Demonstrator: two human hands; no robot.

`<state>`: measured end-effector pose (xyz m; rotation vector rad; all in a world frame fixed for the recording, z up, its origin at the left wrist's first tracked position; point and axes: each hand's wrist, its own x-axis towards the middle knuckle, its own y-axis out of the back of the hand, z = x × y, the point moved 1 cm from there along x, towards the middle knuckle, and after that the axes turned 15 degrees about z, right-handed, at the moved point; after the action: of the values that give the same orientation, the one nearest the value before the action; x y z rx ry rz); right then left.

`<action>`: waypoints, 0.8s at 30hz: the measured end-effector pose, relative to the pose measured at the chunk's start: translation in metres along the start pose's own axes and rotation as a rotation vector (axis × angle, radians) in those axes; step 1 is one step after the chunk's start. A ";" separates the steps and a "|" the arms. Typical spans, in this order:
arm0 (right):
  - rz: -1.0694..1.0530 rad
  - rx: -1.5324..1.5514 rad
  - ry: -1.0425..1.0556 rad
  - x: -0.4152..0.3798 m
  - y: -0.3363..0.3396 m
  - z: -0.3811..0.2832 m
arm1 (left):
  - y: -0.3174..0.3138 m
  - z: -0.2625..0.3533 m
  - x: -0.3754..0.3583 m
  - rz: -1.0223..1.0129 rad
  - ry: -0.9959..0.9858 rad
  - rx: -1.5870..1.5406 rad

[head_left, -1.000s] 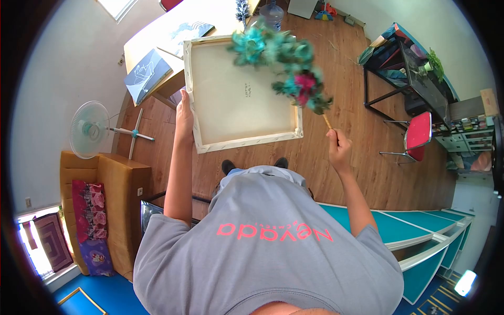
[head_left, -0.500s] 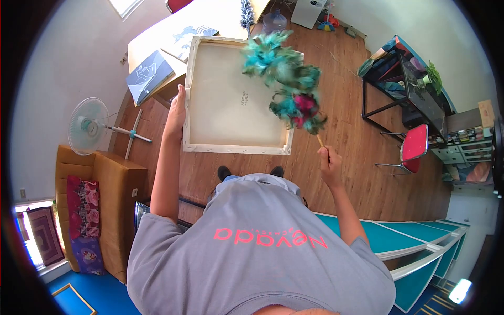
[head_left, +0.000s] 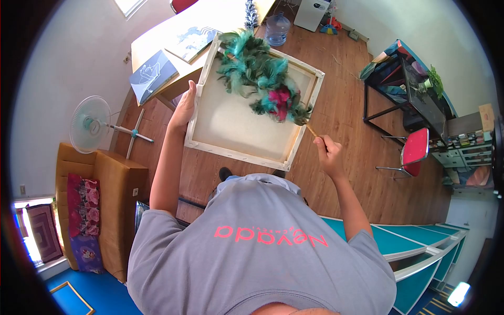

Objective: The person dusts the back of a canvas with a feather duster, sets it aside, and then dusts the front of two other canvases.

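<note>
While the right hand [head_left: 329, 156] grips the feather duster [head_left: 262, 73] by its handle, we see its feathers over the back of the canvas [head_left: 247, 126], whose left edge the left hand [head_left: 185, 107] holds; beyond this canvas, we notice the bench [head_left: 215, 14], which carries two pictures [head_left: 153, 76].

We see a pale table [head_left: 210, 14] carrying two pictures: a grey-blue one [head_left: 153, 77] with white line drawing, overhanging the edge, and near it a white-and-grey one [head_left: 191, 43]. Beneath, we have a brown plank floor [head_left: 336, 105], where a fan [head_left: 90, 125], a bluish water bottle [head_left: 277, 30] and a red chair [head_left: 416, 152] stand. On the tan sofa [head_left: 123, 178] we find red and purple patterned cloth [head_left: 84, 205]
</note>
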<state>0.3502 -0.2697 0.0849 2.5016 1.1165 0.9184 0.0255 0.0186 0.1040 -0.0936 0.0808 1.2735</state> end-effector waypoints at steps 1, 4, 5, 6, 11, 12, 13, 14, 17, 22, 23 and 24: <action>0.030 0.012 -0.011 -0.002 0.000 -0.002 | -0.001 -0.001 -0.002 -0.002 0.032 -0.039; -0.056 -0.002 -0.071 -0.002 0.001 0.000 | -0.001 0.000 -0.007 0.015 0.075 -0.078; -0.059 -0.001 -0.068 -0.002 -0.001 -0.001 | -0.001 0.001 -0.008 0.030 0.086 -0.076; -0.037 0.021 -0.042 -0.003 -0.004 -0.004 | 0.000 -0.001 -0.007 0.031 0.087 -0.075; -0.032 0.106 -0.050 0.005 -0.015 -0.015 | -0.005 -0.004 -0.004 0.049 0.129 -0.096; -0.056 0.089 -0.052 0.008 -0.017 -0.016 | -0.008 -0.005 -0.003 0.050 0.131 -0.095; -0.080 0.072 -0.054 0.010 -0.018 -0.016 | -0.011 -0.006 -0.003 0.100 0.096 -0.062; -0.082 0.073 -0.054 0.010 -0.018 -0.017 | -0.012 -0.007 -0.002 0.150 0.060 -0.030; -0.042 0.093 -0.056 0.008 -0.017 -0.019 | -0.004 -0.020 0.007 -0.007 0.095 -0.074; -0.063 0.035 -0.105 0.003 -0.012 -0.013 | -0.007 -0.032 0.019 0.088 0.048 -0.035; -0.064 0.035 -0.108 0.002 -0.013 -0.012 | -0.006 -0.040 0.024 0.165 0.036 -0.033; -0.075 0.017 -0.106 0.001 -0.014 -0.012 | -0.010 -0.029 0.020 0.164 0.038 -0.031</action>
<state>0.3349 -0.2600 0.0887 2.4713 1.1804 0.7507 0.0408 0.0307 0.0730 -0.1407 0.1032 1.4375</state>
